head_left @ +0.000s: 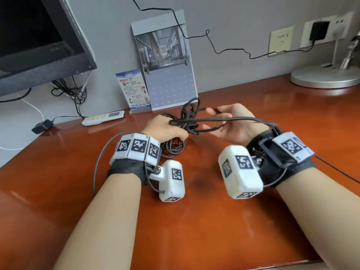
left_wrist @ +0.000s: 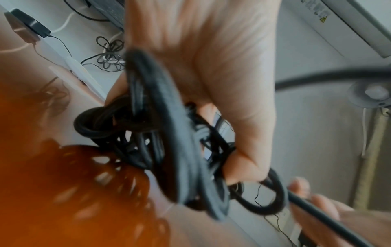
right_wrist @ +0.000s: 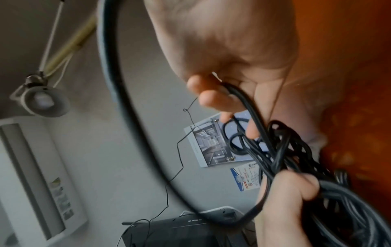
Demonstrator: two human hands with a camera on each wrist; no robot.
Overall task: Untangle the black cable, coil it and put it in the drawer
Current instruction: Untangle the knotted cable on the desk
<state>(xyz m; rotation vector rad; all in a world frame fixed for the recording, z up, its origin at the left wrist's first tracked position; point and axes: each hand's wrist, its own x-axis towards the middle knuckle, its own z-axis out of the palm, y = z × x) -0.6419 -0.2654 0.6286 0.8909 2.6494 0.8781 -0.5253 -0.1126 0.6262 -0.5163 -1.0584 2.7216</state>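
A tangled black cable (head_left: 187, 121) hangs bunched between two hands above a glossy reddish-brown desk (head_left: 214, 221), its loops knotted over one another and its lower turns drooping just under the left hand (head_left: 165, 129). That hand, knuckles up, has its fingers and thumb curled tight round the thick of the bundle; the left wrist view shows the strands packed against the palm. The right hand (head_left: 233, 123), palm turned inward just right of the knot, pinches a single strand drawn out from the tangle, with its other fingers loosely spread; a long loop of the same cable arcs back over the right wrist. Both wrists wear black straps carrying white marker blocks.

Beyond the hands, a wall calendar (head_left: 165, 61) and a small blue-and-white leaflet (head_left: 134, 90) lean against the grey wall. Left of the left hand lie a white remote control (head_left: 103, 118) and a black power adapter (head_left: 41, 126), below a dark monitor (head_left: 39, 39). Far right of the right hand stands the round silver base of a desk lamp (head_left: 323, 76), beneath a wall socket (head_left: 319, 32) with a black plug.
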